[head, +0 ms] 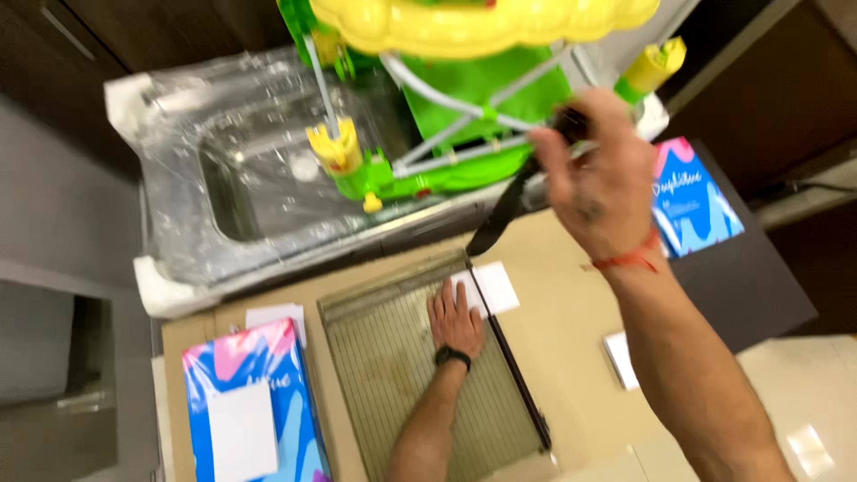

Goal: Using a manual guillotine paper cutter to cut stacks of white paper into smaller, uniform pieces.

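Note:
A paper cutter [393, 357] with a gridded green-grey bed lies on a brown cardboard sheet [571, 330]. My left hand [455, 317] presses flat on a white paper piece [496, 287] that hangs over the cutting edge. My right hand [600, 174] grips the black handle at the end of the raised blade arm [502, 214], which tilts up and away from the bed. A red thread circles my right wrist, and a black band sits on my left wrist.
A blue-pink box [254, 402] with a white sheet on top lies left of the cutter; a similar box [694, 198] sits at the right. A small white paper stack [622, 359] lies right of the cutter. Behind stand a plastic-wrapped steel sink [232, 178] and a green-yellow toy frame [446, 98].

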